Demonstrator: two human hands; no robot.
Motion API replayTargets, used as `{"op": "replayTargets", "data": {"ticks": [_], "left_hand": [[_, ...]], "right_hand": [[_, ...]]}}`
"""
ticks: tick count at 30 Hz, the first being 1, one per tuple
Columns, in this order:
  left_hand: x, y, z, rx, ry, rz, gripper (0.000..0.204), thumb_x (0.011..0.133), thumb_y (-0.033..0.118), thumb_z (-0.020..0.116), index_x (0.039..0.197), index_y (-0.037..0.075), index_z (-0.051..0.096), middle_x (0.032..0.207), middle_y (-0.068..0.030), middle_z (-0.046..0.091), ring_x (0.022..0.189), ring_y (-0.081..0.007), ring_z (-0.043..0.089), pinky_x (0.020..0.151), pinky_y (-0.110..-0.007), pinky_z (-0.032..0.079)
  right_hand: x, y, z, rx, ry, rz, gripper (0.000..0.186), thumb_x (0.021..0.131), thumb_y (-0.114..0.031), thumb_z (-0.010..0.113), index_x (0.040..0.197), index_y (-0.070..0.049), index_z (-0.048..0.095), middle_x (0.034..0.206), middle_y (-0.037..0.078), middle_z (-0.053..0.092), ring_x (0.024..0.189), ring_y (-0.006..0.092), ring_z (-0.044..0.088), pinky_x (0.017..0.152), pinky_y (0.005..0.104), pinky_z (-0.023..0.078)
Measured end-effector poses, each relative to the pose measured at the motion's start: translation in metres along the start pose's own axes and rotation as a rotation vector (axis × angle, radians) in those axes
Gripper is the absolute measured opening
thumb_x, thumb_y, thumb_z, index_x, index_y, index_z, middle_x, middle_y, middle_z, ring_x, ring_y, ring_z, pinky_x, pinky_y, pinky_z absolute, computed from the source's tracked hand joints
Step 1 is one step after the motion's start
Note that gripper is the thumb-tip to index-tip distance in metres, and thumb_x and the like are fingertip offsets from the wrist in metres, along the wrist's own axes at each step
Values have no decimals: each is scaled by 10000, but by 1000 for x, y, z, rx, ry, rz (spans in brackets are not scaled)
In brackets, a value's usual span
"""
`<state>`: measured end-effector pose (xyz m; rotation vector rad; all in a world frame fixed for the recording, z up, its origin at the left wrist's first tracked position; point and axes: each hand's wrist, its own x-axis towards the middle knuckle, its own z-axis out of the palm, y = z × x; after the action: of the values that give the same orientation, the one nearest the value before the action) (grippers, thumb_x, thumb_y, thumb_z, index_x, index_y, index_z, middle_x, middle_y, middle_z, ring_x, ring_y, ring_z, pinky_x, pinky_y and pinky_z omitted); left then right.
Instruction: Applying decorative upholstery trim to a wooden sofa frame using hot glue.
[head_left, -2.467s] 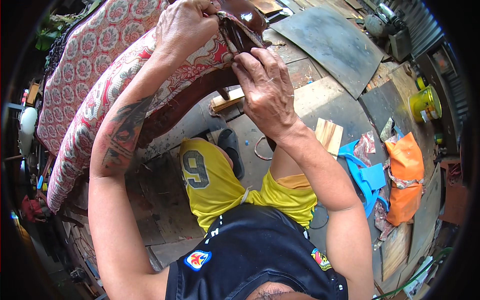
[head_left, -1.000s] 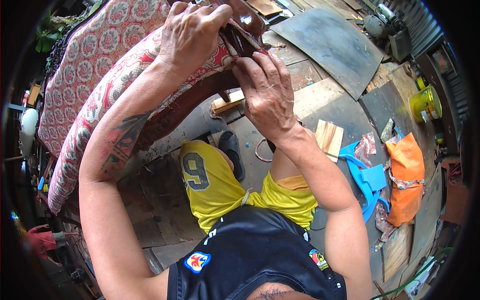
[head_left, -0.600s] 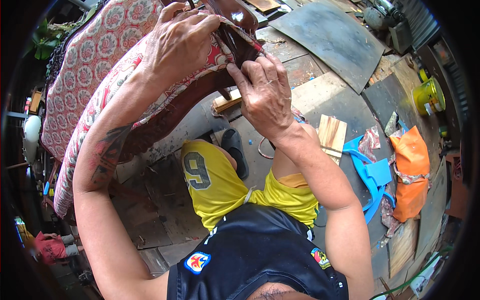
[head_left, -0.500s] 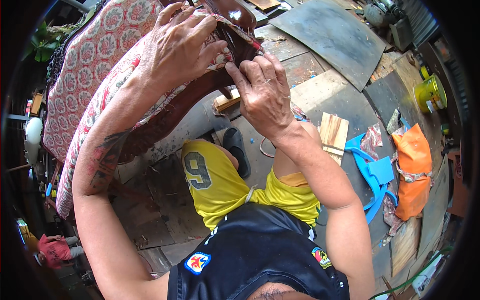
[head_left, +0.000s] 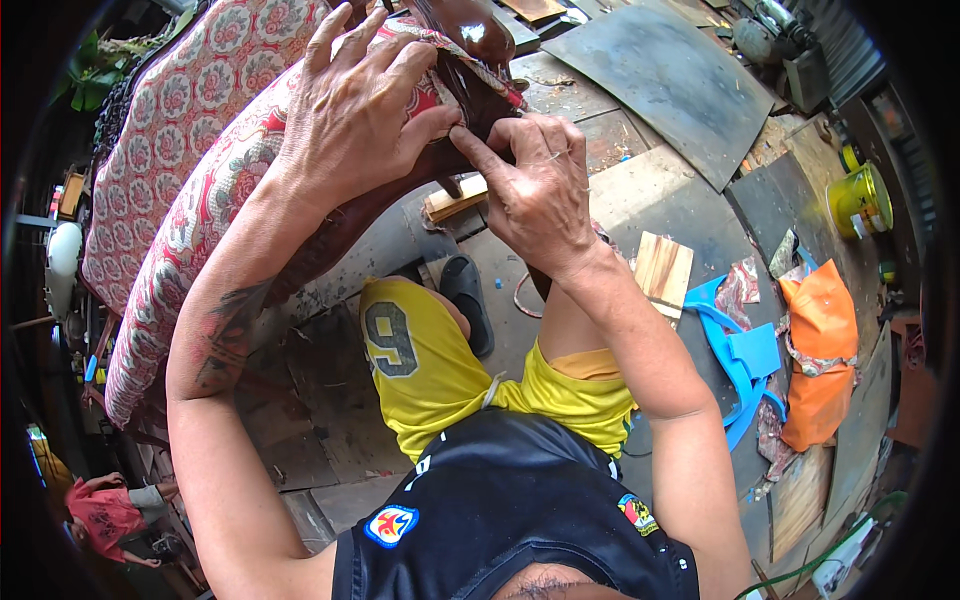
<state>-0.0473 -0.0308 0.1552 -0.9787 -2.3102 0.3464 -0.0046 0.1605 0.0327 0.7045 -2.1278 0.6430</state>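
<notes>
A chair or sofa with a dark polished wooden frame curves across the upper left. Red-and-cream patterned upholstery fabric covers its padding. My left hand lies over the fabric near the frame with its fingers spread, its thumb pressing at the cloth's edge. Close beside it, my right hand is closed, fingers curled, its thumb reaching to my left thumb's tip. Whatever the right fingers grip is hidden. A rolled, frayed strip of the cloth's edge runs along the wood above both hands.
Below the chair are a wood offcut and a slipper. To the right lie a wooden piece, blue plastic pieces, an orange sheet bundle and a yellow bucket. Another person is at lower left.
My left fingers have straightened and spread a little on the fabric. My right hand has shifted slightly, still by the cloth's edge. The person at lower left has changed posture.
</notes>
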Motion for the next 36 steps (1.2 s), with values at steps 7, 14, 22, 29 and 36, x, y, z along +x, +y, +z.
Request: {"op": "replayTargets", "data": {"ticks": [7,14,22,29,36], "left_hand": [[-9,3,1,-36,7,-92,563,878,471,775,1274,95,640,1379,-107,642,1454,-319,461,1277,-535,155],[-12,14,0,-70,4,-184,570,851,437,791,1287,107,631,1366,-96,645,1442,-297,475,1292,-551,101],[-26,29,8,-89,68,-408,591,862,436,770,1337,123,611,1446,-135,596,1490,-290,424,1271,-620,-50],[-38,80,28,-48,369,-579,242,798,207,797,1013,167,692,1106,-17,654,1142,-196,601,1100,-468,243],[-47,114,60,31,483,-662,221,822,146,766,1029,224,768,1059,62,701,1006,-130,632,958,-391,275]], "right_hand": [[15,26,-8,238,-67,19,400,783,-97,712,1146,-231,813,992,30,621,1016,236,576,962,415,397],[94,56,-31,258,-62,-310,172,819,-80,738,986,-92,779,981,68,696,979,277,660,905,393,533],[166,64,-24,286,-353,-684,152,828,-112,757,973,-66,754,1138,60,677,1174,288,587,1017,420,468],[198,61,-27,229,-567,-871,177,850,-148,708,1015,-110,760,1186,105,678,1216,325,573,1047,449,454],[219,51,-19,208,-796,-942,76,836,-116,692,816,-60,739,1009,123,655,1094,301,608,991,441,466]]}}
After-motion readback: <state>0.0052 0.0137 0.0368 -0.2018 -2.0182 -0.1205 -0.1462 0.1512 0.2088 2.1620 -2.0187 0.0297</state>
